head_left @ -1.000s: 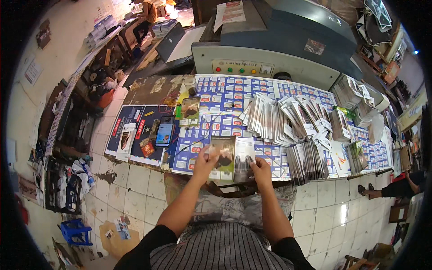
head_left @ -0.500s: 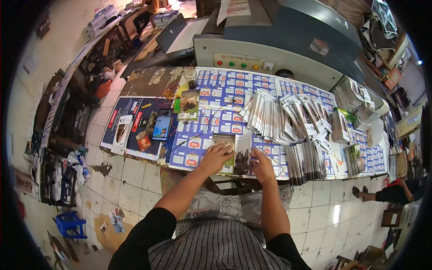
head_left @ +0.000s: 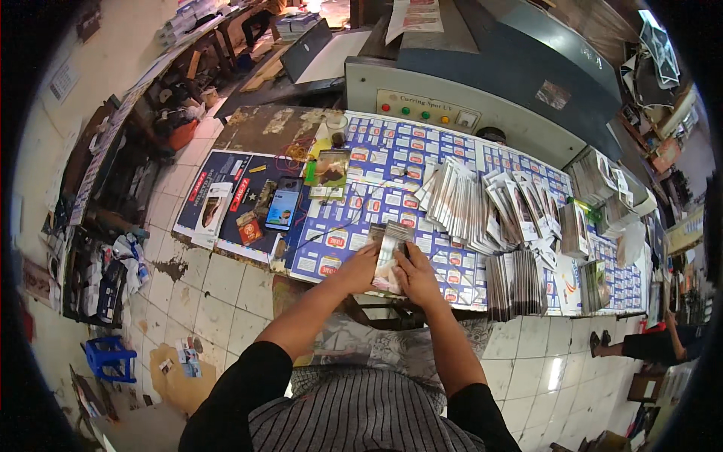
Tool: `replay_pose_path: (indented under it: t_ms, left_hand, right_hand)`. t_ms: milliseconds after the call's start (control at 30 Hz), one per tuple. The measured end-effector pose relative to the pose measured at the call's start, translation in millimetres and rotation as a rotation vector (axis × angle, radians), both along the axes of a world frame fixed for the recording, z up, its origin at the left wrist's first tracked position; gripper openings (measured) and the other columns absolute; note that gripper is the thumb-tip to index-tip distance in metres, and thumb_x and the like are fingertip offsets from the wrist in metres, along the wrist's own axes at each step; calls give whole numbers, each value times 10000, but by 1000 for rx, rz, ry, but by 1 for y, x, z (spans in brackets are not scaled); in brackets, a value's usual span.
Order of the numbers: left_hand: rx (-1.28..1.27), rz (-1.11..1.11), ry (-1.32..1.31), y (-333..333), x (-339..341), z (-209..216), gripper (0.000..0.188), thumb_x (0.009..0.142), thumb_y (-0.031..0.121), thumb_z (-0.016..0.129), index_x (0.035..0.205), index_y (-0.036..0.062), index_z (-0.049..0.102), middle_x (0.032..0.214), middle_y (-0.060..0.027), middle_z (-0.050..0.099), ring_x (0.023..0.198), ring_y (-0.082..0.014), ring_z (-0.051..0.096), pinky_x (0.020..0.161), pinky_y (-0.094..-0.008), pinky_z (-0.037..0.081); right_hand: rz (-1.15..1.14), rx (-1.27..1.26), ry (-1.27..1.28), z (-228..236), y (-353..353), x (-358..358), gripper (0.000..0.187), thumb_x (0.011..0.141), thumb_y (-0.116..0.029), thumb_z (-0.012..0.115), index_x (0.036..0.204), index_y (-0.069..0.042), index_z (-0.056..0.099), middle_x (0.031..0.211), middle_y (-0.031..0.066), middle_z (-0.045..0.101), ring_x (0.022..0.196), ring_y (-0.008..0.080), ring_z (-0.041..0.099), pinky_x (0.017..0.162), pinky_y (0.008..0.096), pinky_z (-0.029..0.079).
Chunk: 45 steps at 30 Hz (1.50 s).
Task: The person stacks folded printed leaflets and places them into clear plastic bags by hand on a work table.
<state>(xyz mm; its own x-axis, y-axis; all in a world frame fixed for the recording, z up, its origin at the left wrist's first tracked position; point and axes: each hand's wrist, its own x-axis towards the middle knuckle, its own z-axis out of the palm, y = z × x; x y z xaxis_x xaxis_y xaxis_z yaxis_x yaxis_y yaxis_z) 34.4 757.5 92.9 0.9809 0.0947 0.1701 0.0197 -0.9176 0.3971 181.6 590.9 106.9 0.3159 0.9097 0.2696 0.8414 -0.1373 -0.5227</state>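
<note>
A narrow folded leaflet (head_left: 392, 260) with printed pictures is at the near edge of the table, between my two hands. My left hand (head_left: 360, 269) grips its left side, with the fingertips partly hidden by the paper. On the right side, my right hand (head_left: 418, 276) closes on the leaflet, thumb and fingers at its edge. Fanned leaflets (head_left: 456, 203) of a similar narrow shape lie to the right, with a more jumbled pile (head_left: 520, 207) beyond them. Nearer the front edge stands a tight row of leaflets (head_left: 515, 286).
Blue printed sheets (head_left: 324, 245) cover the table. On the left lie a phone (head_left: 282, 209), a small red packet (head_left: 248, 227) and a picture card (head_left: 331, 167). A machine with coloured buttons (head_left: 425, 115) borders the far side. A person (head_left: 663, 343) is at far right.
The wide, spread leaflet is now folded narrow and held between both hands. My right hand has moved left, close to my left hand. The whole view has shifted slightly.
</note>
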Motion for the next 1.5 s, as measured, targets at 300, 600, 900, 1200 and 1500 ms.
replay_pose_path:
  t_ms: [300,600,900,1200,1500]
  left_hand:
    - [185,288,6,14,-36,-9,463,1018,315,482,1441,128,491,1530,-55,436,1450,-254,335,1107,-579,273]
    - [86,266,183,16,-38,4,538,1033,256,428,1531,84,321,1609,-96,298,1487,-283,268,1150,-592,202]
    - [-6,217,117,27,-44,3,599,980,422,540,1517,191,410,1624,-47,295,1506,-274,231,1182,-574,137]
    - [-24,162,179,30,-47,7,704,918,543,594,1503,183,440,1620,-22,310,1517,-283,196,1183,-575,136]
    - [-38,150,265,31,-43,15,763,900,547,612,1538,198,379,1641,-21,254,1527,-279,152,1200,-578,96]
  right_hand:
    - [49,-87,-124,-9,8,-10,476,993,-344,534,1406,-106,520,1557,200,345,1447,386,308,1158,545,268]
    - [85,-121,-176,-13,21,-20,527,945,-335,596,1412,-103,517,1567,169,345,1461,365,294,1166,554,246]
    - [65,-95,-169,-12,24,-18,478,934,-296,606,1374,-120,548,1554,176,367,1454,351,315,1153,559,272]
    - [67,-98,-173,-13,23,-21,490,928,-290,611,1380,-115,540,1552,178,367,1456,345,309,1158,559,262]
    - [38,-112,-174,-12,24,-21,502,929,-322,598,1382,-112,540,1545,168,383,1457,342,308,1170,553,248]
